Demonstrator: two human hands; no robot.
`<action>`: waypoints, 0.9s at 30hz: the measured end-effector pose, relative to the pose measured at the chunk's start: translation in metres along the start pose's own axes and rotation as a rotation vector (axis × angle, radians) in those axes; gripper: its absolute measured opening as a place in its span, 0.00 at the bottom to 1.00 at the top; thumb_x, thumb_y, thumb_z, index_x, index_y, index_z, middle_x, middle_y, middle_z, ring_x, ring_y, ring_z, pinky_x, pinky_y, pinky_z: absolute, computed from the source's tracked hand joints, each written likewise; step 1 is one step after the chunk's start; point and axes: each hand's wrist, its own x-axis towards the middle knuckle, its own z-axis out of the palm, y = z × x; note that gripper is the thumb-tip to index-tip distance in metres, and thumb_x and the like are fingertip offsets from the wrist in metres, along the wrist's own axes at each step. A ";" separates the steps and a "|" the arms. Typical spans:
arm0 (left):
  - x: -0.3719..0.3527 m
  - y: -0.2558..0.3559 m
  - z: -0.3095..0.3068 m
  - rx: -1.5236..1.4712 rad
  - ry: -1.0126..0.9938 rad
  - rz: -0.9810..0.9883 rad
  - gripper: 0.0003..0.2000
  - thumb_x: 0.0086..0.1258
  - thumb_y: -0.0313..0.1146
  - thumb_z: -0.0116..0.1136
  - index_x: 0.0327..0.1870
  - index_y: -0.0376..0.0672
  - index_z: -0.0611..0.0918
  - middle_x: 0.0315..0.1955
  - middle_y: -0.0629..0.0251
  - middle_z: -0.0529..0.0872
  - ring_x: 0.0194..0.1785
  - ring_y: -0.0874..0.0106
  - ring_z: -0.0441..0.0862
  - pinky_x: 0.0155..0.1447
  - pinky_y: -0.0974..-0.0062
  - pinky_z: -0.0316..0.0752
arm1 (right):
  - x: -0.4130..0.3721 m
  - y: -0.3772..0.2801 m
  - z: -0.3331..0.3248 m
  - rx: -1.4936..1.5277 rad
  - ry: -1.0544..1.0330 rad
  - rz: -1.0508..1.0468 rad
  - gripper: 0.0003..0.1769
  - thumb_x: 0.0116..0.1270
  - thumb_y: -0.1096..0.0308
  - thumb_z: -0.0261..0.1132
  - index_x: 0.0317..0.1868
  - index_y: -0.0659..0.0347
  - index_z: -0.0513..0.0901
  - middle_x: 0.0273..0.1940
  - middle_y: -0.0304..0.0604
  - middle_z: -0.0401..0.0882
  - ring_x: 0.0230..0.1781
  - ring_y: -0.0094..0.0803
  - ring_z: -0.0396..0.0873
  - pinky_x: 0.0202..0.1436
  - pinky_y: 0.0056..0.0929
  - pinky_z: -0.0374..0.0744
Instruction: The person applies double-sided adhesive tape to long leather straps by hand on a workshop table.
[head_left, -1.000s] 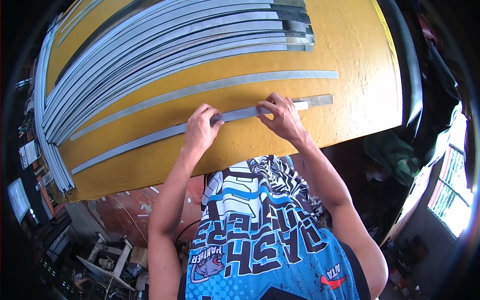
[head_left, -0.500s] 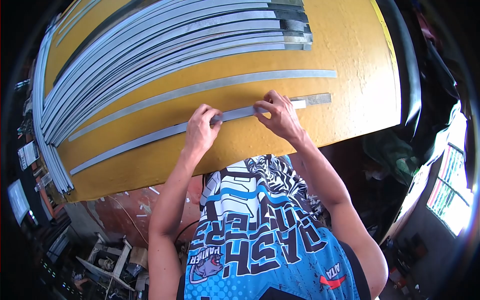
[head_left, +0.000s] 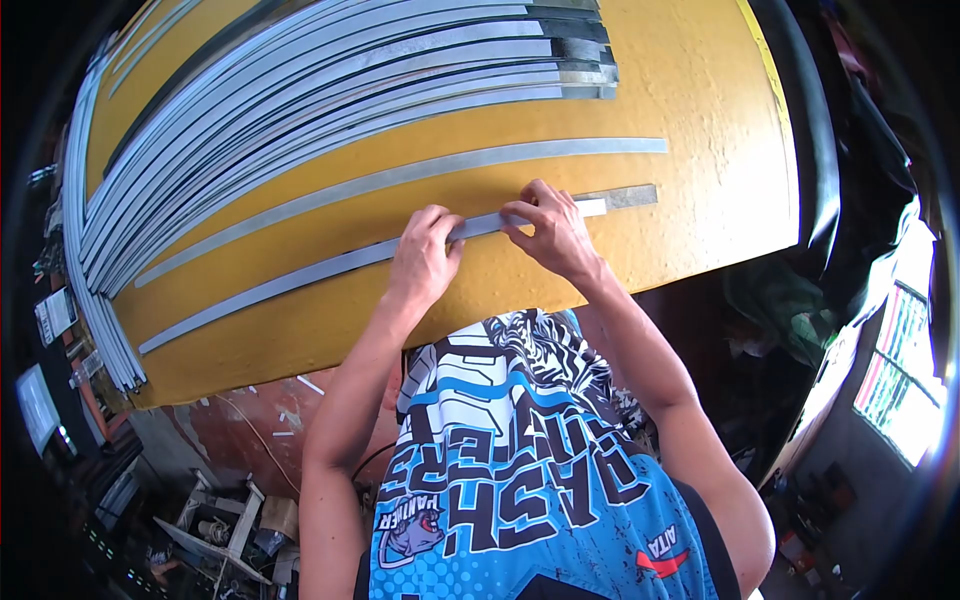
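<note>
A long, thin grey strip (head_left: pixel 270 293) lies lengthwise near the front edge of the yellow tabletop (head_left: pixel 710 120). Along it runs a darker strip whose bare end (head_left: pixel 632 196) sticks out on the right, past a short white end piece (head_left: pixel 593 207). My left hand (head_left: pixel 424 258) pinches the grey strip near its middle, fingers curled over its edges. Close by on the right, my right hand (head_left: pixel 552 232) grips the same strip between thumb and fingers, just short of the white piece. The fingertips partly hide the strip.
A second grey strip (head_left: pixel 400 182) lies behind, roughly parallel. Farther back is a pile of many similar strips (head_left: pixel 340 100), with dark ends at the right. More strips (head_left: pixel 110 340) hang over the left edge. A wooden stand (head_left: pixel 225 530) is below at left.
My left hand has slid right along the strip, closer to my right hand. The right hand stays at nearly the same place on it. The whole view has shifted slightly.
</note>
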 end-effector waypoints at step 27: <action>0.009 0.020 0.041 -0.080 0.145 -0.012 0.11 0.56 0.21 0.67 0.42 0.40 0.87 0.41 0.60 0.82 0.47 0.58 0.81 0.52 0.62 0.78 | -0.014 0.060 -0.053 -0.019 -0.012 -0.102 0.12 0.58 0.65 0.76 0.41 0.55 0.86 0.43 0.40 0.79 0.45 0.41 0.80 0.52 0.41 0.78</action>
